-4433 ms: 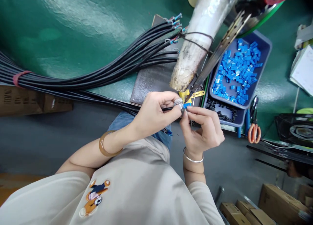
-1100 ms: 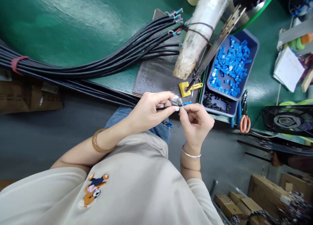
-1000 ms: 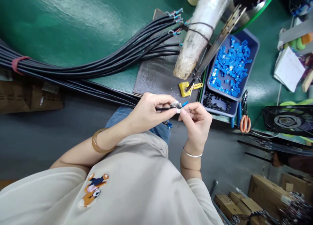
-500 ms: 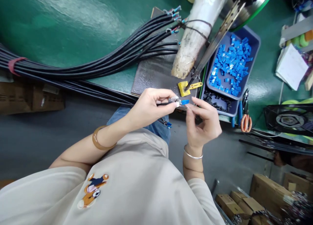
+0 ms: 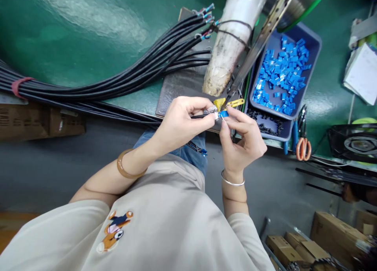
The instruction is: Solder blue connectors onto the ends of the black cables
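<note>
Between the thumb and fingers of my left hand (image 5: 187,118) is the end of a black cable (image 5: 199,116), with whitish material near its tip. A small blue connector (image 5: 223,114) sits at that tip, pointing right. My right hand (image 5: 243,135) closes thumb and index finger on the connector's right end. A thin pale line, perhaps a wire, shows beside the thumb; its ends are hidden by the fingers. Just behind the connector lies a yellow tool (image 5: 235,103), partly covered by my hands.
A blue-grey tray (image 5: 315,47) of blue connectors stands at right, with small black parts below it. Orange-handled scissors (image 5: 303,148) lie beside it. Behind my hands are a wrapped white post (image 5: 232,39) and a metal bar (image 5: 259,43). Bundled black cables (image 5: 118,84) stretch left.
My right hand has moved in from just right of the connector, and its thumb and index finger have come together on it. Both hands are slightly higher in view.
</note>
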Demonstrator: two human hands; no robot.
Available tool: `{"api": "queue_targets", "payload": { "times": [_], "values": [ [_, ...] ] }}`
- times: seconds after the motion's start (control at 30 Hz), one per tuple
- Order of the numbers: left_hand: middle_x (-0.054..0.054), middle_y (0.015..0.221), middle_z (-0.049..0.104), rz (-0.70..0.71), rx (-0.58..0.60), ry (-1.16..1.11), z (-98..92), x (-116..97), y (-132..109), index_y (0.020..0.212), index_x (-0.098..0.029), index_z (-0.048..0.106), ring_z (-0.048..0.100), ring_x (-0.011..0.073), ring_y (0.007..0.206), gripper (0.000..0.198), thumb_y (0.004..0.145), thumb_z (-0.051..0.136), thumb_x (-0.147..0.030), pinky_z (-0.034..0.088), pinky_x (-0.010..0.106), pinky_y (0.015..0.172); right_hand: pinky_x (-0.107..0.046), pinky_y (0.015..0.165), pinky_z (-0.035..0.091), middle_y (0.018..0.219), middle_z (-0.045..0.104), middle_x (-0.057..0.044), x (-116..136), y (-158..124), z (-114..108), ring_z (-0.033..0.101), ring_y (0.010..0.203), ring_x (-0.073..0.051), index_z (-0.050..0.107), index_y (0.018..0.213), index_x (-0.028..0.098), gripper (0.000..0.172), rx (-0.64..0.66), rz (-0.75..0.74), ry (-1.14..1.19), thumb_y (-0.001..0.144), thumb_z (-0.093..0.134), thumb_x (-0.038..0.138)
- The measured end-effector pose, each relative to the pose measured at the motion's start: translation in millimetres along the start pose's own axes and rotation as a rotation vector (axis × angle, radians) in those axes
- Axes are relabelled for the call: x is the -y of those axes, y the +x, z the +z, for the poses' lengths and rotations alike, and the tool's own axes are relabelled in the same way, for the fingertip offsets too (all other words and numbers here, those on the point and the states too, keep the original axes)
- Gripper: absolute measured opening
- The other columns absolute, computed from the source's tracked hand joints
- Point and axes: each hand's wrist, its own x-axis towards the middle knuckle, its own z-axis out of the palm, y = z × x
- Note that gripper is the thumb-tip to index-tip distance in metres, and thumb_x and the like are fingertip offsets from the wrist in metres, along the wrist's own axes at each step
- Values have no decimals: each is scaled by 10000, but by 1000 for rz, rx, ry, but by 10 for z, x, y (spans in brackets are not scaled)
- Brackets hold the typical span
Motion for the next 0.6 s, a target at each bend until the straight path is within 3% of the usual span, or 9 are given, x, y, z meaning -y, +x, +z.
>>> {"api": "queue_targets", "payload": {
  "times": [0.33, 0.6],
  "values": [
    [-15, 589, 500, -9, -29, -7, -12, -44, 36, 671, -156, 609, 403, 70, 551, 134, 799, 622, -194, 330, 208, 472, -404, 783, 647, 1093, 727, -38, 25, 63, -6, 730, 943, -197, 626, 922, 235, 97, 20, 22, -14, 864, 632, 158],
    [-29, 561, 439, -38, 9, -12, -24, 1, 40, 658, -153, 598, 342, 58, 522, 145, 797, 618, -187, 282, 213, 462, -354, 784, 639, 1066, 733, -24, -11, 34, 8, 730, 920, -173, 615, 901, 233, 88, 20, 19, -5, 859, 640, 160]
  ]
}}
